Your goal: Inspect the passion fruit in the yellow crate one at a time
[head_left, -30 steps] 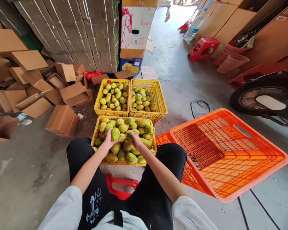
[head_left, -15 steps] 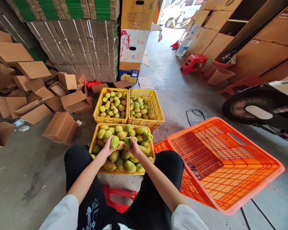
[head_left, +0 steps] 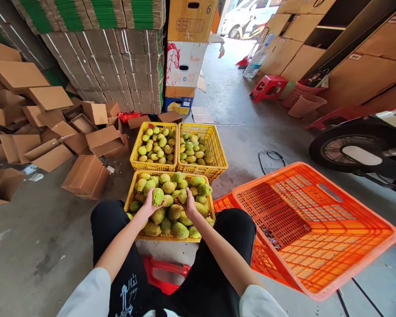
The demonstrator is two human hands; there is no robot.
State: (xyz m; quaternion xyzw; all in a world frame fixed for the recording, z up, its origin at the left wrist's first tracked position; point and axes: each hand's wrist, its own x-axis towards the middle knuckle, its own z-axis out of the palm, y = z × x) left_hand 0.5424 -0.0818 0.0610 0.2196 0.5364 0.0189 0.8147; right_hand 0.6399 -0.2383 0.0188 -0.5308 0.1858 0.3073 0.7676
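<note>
My left hand holds a bumpy yellow-green fruit over the front yellow crate, fingers curled under it. To its right, my right hand is closed around a smaller, smoother yellow-green fruit, its thumb on the near side and some fingers hidden. Many more oval green and yellow fruits fill this crate, which stands between my knees. The exact kind of fruit is hard to tell.
Behind stand two more yellow crates of fruit, one on the left and one on the right. An orange crate leans at my right. Open cardboard boxes lie at left; a motorbike wheel is at right.
My right hand has shifted slightly right; the fruit at its fingers now shows a yellower face than the dark green one before. The left hand keeps its fruit, nearly still.
</note>
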